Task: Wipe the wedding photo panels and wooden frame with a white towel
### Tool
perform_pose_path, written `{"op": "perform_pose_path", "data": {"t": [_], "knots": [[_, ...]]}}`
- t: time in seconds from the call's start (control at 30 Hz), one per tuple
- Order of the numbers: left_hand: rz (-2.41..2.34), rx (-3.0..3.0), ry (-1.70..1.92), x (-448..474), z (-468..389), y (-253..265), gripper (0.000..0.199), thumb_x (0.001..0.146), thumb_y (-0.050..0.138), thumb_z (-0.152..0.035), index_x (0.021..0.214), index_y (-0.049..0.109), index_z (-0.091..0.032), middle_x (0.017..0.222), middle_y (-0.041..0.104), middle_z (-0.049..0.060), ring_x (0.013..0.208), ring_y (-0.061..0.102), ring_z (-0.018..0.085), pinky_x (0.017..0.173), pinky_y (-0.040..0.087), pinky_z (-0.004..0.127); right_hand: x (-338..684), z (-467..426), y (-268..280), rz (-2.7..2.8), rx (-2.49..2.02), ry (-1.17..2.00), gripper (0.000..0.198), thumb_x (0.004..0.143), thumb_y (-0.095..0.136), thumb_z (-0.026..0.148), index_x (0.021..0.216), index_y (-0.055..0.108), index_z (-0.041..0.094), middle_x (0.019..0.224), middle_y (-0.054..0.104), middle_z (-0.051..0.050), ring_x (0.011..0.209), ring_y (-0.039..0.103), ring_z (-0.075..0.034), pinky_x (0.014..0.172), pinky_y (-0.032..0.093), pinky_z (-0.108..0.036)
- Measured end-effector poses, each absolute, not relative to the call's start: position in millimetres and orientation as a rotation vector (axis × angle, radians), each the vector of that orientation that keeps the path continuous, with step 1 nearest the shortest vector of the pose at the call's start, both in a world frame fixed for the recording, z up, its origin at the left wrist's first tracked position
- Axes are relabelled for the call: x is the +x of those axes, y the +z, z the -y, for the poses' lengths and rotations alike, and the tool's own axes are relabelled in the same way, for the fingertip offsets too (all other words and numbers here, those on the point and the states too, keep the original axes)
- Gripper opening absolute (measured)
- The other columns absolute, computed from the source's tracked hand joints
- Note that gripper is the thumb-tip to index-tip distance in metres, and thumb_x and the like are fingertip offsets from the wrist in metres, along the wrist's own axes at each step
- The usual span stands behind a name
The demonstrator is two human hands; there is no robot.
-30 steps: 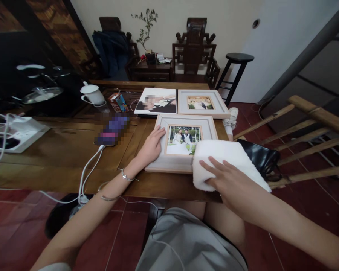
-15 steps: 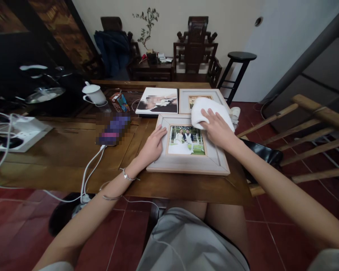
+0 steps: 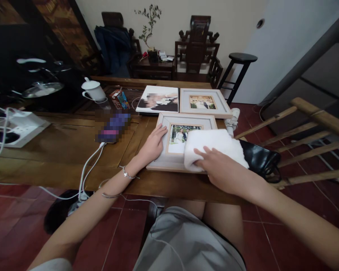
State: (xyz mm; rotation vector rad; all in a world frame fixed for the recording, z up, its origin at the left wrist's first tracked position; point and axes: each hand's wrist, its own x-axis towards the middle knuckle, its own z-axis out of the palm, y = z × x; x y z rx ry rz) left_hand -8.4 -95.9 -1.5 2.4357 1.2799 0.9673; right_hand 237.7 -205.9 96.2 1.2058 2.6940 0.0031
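Note:
A pale wooden picture frame [image 3: 164,160] lies flat near the table's front edge, with a photo [image 3: 178,137] of two people inside. My left hand [image 3: 154,143] rests on its left border, fingers stretched out. A folded white towel [image 3: 214,141] covers the frame's lower right part and the right side of the photo. My right hand [image 3: 214,163] presses on that towel and grips its near edge, the thumb side partly hidden. Behind lie a second frame [image 3: 223,101] with another photo and a white-covered photo panel [image 3: 161,94], side by side.
On the table [image 3: 70,150] stand a lidded white cup [image 3: 93,89], a small box [image 3: 120,99], a blurred phone [image 3: 114,128] with a white cable, and a power strip [image 3: 24,130]. A wooden chair [image 3: 319,109] with a black bag [image 3: 260,160] is at the right.
My right hand and the towel have moved from the frame's upper right corner towards me to its lower right. The second frame's photo is now uncovered. My left hand has stayed put.

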Motion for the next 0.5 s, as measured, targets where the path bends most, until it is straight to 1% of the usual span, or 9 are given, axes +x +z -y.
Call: {"op": "perform_pose_path", "data": {"t": [0.1,0.23,0.3,0.37,0.43,0.5], "knots": [[-1.284,2.442,0.956,-9,96,-1,0.044,0.085,0.038,-0.007,0.124,0.059,-0.010,0.135,0.057,0.013,0.137,0.039,0.028,0.115,0.032,0.052,228,235,109,-2.732,1.114,-0.162,0.044,0.073,0.052,0.005,0.115,0.065,0.015,0.144,0.046,-0.015,0.126,0.048,-0.037,0.101,0.043,-0.051],[-1.292,2.440,0.954,-9,97,0,0.045,0.085,0.039,-0.007,0.125,0.058,-0.012,0.135,0.057,0.012,0.137,0.039,0.027,0.114,0.032,0.053,216,246,108,-2.723,1.132,-0.204,0.045,0.072,0.055,0.004,0.114,0.066,0.015,0.147,0.043,-0.017,0.129,0.045,-0.040,0.100,0.044,-0.056],[-1.283,2.429,0.958,-9,97,0,0.045,0.085,0.039,-0.008,0.125,0.058,-0.012,0.136,0.057,0.012,0.138,0.038,0.028,0.115,0.031,0.053,217,234,98,-2.750,1.170,-0.208,0.051,0.073,0.052,0.002,0.121,0.062,0.014,0.147,0.043,-0.017,0.132,0.042,-0.038,0.102,0.043,-0.055],[-1.273,2.419,0.968,-9,97,-1,0.046,0.084,0.039,-0.008,0.126,0.058,-0.013,0.136,0.057,0.012,0.138,0.038,0.028,0.115,0.031,0.053,222,213,86,-2.804,1.229,-0.176,0.059,0.073,0.047,-0.002,0.129,0.056,0.014,0.148,0.041,-0.016,0.136,0.037,-0.036,0.106,0.039,-0.054],[-1.269,2.417,0.969,-9,96,-1,0.047,0.083,0.039,-0.007,0.126,0.058,-0.013,0.136,0.057,0.012,0.138,0.038,0.028,0.115,0.030,0.054,230,187,76,-2.810,1.323,-0.123,0.064,0.071,0.044,-0.007,0.130,0.056,0.015,0.150,0.039,-0.015,0.138,0.032,-0.036,0.109,0.034,-0.054],[-1.271,2.422,0.954,-10,96,-2,0.048,0.082,0.039,-0.005,0.126,0.057,-0.012,0.137,0.056,0.013,0.138,0.037,0.028,0.115,0.030,0.054,235,160,70,-2.792,1.406,-0.062,0.066,0.069,0.042,-0.010,0.129,0.056,0.014,0.151,0.036,-0.016,0.140,0.029,-0.037,0.110,0.032,-0.055]]}}
